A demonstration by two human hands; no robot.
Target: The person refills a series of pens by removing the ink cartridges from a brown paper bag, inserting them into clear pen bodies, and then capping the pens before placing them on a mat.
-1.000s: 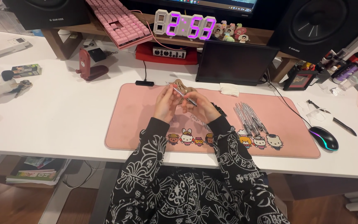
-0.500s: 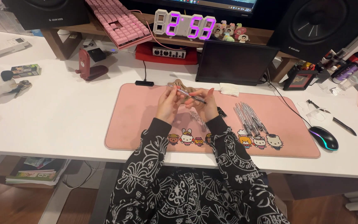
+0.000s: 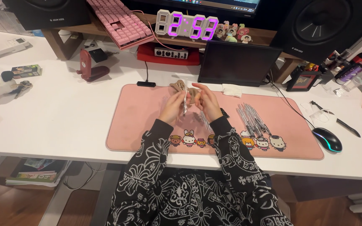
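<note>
Tabletop: white tabletop, mostly covered in the middle by a big pink desk mat with little cartoon animals along the front edge.
Back of the desk: pink keyboard on a wooden riser, glowing digital clock, small dark screen, big black speakers either side.
Right side: mouse just off the mat, bunch of clear thin packets lying on it.
Left hand: raised over the mat, fingers pinched on a clear thin sleeve.
Right hand: up close against the left, closed on the same sleeve, with a small tan piece just above the fingers.
</note>
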